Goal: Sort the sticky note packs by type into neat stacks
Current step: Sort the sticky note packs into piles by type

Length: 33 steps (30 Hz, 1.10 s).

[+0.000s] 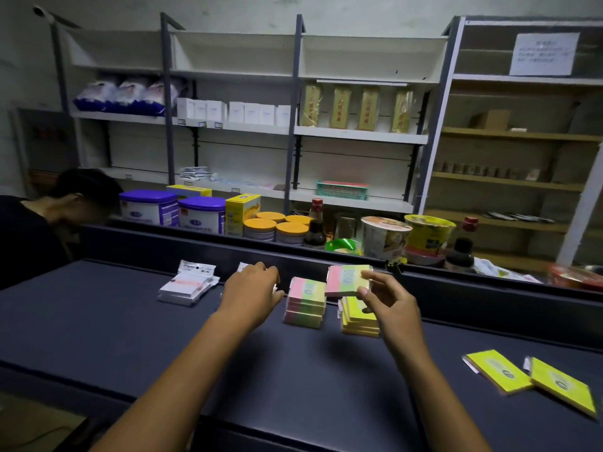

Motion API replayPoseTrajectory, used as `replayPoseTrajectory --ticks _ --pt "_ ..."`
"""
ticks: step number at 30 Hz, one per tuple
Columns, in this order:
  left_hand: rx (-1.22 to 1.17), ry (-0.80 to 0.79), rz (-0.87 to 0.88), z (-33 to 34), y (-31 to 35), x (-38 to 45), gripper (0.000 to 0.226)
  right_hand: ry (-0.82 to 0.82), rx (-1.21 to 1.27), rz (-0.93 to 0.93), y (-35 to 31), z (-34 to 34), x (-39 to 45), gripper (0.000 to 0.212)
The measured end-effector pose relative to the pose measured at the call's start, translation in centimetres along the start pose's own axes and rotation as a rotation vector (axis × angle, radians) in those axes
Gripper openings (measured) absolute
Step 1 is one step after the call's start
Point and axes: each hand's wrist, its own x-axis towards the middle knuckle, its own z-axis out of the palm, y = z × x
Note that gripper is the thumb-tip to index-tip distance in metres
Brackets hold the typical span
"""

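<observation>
Both arms reach forward, bare. Left hand (253, 290) palm down, fingers curled forward over something hidden beneath them. Right hand (386, 296) raised, thumb and fingertips pinching a pack (347, 280) held just left of the fingers.

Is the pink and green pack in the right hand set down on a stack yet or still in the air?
In the air. The right hand pinches the pink and green pack above the yellow stack.

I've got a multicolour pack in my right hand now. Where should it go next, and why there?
Probably onto the multicolour stack just left of it. The right hand pinches a pink-green-yellow pack above the yellow stack, which is a different type. Its stripes match the multicolour stack, so shift it left and set it down squarely.
</observation>
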Motion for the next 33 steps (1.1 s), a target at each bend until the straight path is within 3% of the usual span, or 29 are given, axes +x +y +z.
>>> replayPoseTrajectory --ticks 12,25,33 --pt "0.041 -0.018 0.038 3.9 -5.7 5.2 0.034 -0.058 -0.208 0.04 3.5 8.4 3.9 0.02" --pt "-0.074 -0.009 0.06 5.5 -6.1 7.0 0.03 -0.145 -0.68 -0.048 5.1 9.5 4.4 0.022" --pt "-0.142 -0.009 0.105 4.5 -3.7 6.3 0.028 -0.209 -0.736 -0.028 3.6 7.8 4.0 0.03"
